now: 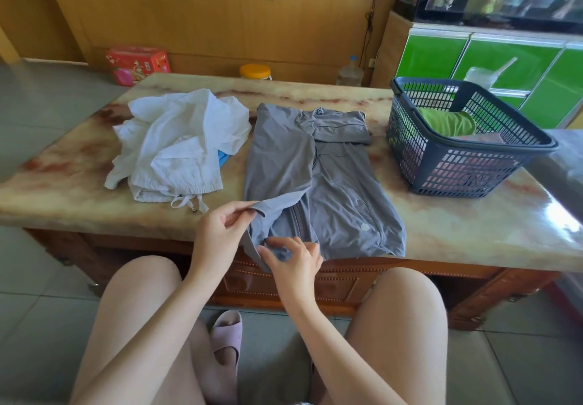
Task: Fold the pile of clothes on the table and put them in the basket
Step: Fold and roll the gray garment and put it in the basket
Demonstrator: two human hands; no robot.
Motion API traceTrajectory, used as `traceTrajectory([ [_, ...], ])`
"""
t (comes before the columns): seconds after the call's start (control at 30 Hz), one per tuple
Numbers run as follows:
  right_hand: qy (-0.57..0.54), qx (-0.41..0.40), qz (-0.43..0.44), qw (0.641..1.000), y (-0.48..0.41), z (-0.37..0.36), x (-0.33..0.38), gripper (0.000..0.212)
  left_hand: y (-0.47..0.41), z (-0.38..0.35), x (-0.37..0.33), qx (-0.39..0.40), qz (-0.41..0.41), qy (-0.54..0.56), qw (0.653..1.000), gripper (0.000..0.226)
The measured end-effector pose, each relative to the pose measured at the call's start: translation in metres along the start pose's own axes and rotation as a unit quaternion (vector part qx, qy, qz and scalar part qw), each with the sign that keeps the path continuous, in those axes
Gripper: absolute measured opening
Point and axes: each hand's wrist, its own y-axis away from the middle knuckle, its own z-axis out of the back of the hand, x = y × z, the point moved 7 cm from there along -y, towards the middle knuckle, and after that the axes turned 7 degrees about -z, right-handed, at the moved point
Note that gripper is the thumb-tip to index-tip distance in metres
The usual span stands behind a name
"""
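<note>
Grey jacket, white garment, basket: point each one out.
grey jacket point(340, 190), head view, flat front panel.
white garment point(176, 149), head view, middle of the crumpled cloth.
basket point(473, 180), head view, near mesh wall.

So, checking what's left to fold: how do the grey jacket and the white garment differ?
The grey jacket lies spread flat, partly folded; the white garment is a crumpled heap. The left hand and right hand are on the grey jacket; nothing touches the white garment. Both lie on the table, outside the basket.

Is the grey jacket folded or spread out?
Partly folded: the grey jacket lies flat, one side turned over the front; left hand pinches the cuff.
</note>
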Motion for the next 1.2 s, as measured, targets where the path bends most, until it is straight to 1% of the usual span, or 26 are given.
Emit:
traceTrajectory([
  [0.13, -0.075, 0.035, -0.008, 0.997, -0.002, 0.000, 0.009, 0.034, -0.001, 0.003, 0.005, 0.005, 0.012, 0.000, 1.000, 0.020],
  [0.23, -0.061, 0.057, 0.003, 0.997, 0.001, 0.002, 0.017, 0.038, -0.002, 0.001, 0.004, 0.006, 0.003, -0.015, 1.000, 0.019],
  [0.3, -0.035, 0.056, 0.026, 0.997, 0.005, 0.002, 0.022, 0.033, -0.001, 0.000, 0.004, 0.009, 0.004, -0.013, 1.000, 0.019],
  [0.37, -0.017, 0.047, 0.047, 0.998, 0.006, 0.001, 0.025, 0.021, -0.001, 0.000, 0.005, 0.011, 0.009, -0.010, 1.000, 0.020],
  [0.4, -0.017, 0.036, 0.044, 0.998, 0.005, 0.001, 0.023, 0.017, -0.001, 0.000, 0.006, 0.012, 0.012, -0.007, 1.000, 0.022],
  [0.47, -0.018, 0.014, 0.034, 0.999, 0.004, 0.003, 0.016, 0.015, 0.000, 0.001, 0.005, 0.013, 0.009, -0.003, 1.000, 0.023],
  [0.5, -0.010, 0.007, 0.043, 0.999, 0.004, 0.004, 0.013, 0.015, 0.000, 0.002, 0.004, 0.011, 0.006, -0.004, 1.000, 0.023],
  [0.57, 0.030, -0.025, 0.113, 0.993, 0.009, 0.009, 0.013, 0.010, 0.001, 0.003, 0.004, 0.006, 0.006, -0.006, 1.000, 0.021],
  [0.63, 0.070, -0.066, 0.202, 0.975, 0.022, 0.013, 0.019, 0.011, 0.003, -0.001, 0.006, 0.014, 0.011, -0.009, 1.000, 0.021],
  [0.67, 0.081, -0.075, 0.224, 0.968, 0.027, 0.012, 0.020, 0.012, 0.004, -0.005, 0.007, 0.025, 0.013, -0.016, 0.999, 0.023],
  [0.7, 0.089, -0.071, 0.229, 0.967, 0.028, 0.009, 0.018, 0.011, 0.006, -0.010, 0.007, 0.039, 0.011, -0.028, 0.999, 0.024],
  [0.73, 0.098, -0.045, 0.212, 0.971, 0.026, 0.004, 0.014, 0.010, 0.009, -0.014, 0.006, 0.055, 0.001, -0.051, 0.997, 0.026],
  [0.77, 0.099, -0.002, 0.178, 0.979, 0.024, -0.003, 0.007, 0.010, 0.012, -0.019, 0.006, 0.071, -0.014, -0.079, 0.994, 0.028],
  [0.8, 0.091, 0.060, 0.137, 0.985, 0.023, -0.010, -0.001, 0.013, 0.015, -0.022, 0.006, 0.085, -0.029, -0.109, 0.990, 0.029],
  [0.83, 0.067, 0.116, 0.096, 0.986, 0.023, -0.015, -0.009, 0.016, 0.018, -0.025, 0.008, 0.094, -0.039, -0.134, 0.986, 0.030],
  [0.87, 0.032, 0.143, 0.064, 0.987, 0.024, -0.012, -0.013, 0.020, 0.020, -0.027, 0.011, 0.101, -0.043, -0.154, 0.982, 0.029],
  [0.9, -0.029, 0.140, 0.026, 0.989, 0.023, -0.003, -0.019, 0.022, 0.022, -0.029, 0.014, 0.106, -0.046, -0.168, 0.979, 0.027],
  [0.93, -0.107, 0.119, -0.024, 0.987, 0.020, 0.011, -0.025, 0.024, 0.025, -0.030, 0.017, 0.108, -0.049, -0.183, 0.976, 0.024],
  [0.97, -0.196, 0.100, -0.086, 0.972, 0.016, 0.024, -0.033, 0.024, 0.028, -0.033, 0.020, 0.109, -0.057, -0.199, 0.972, 0.023],
  [1.0, -0.269, 0.094, -0.140, 0.948, 0.012, 0.035, -0.037, 0.021, 0.031, -0.038, 0.021, 0.112, -0.068, -0.216, 0.967, 0.023],
  [1.03, -0.305, 0.096, -0.174, 0.931, 0.007, 0.042, -0.041, 0.020, 0.034, -0.044, 0.023, 0.116, -0.081, -0.233, 0.962, 0.023],
  [1.07, -0.301, 0.104, -0.184, 0.930, 0.001, 0.048, -0.043, 0.023, 0.037, -0.051, 0.024, 0.117, -0.092, -0.247, 0.958, 0.024],
  [1.13, -0.270, 0.117, -0.182, 0.938, -0.009, 0.049, -0.044, 0.034, 0.043, -0.062, 0.025, 0.113, -0.108, -0.264, 0.952, 0.022],
  [1.17, -0.254, 0.112, -0.173, 0.945, -0.013, 0.049, -0.044, 0.038, 0.045, -0.066, 0.027, 0.113, -0.113, -0.268, 0.950, 0.022],
  [1.2, -0.228, 0.096, -0.152, 0.957, -0.016, 0.051, -0.042, 0.036, 0.046, -0.069, 0.029, 0.118, -0.119, -0.271, 0.948, 0.025],
])
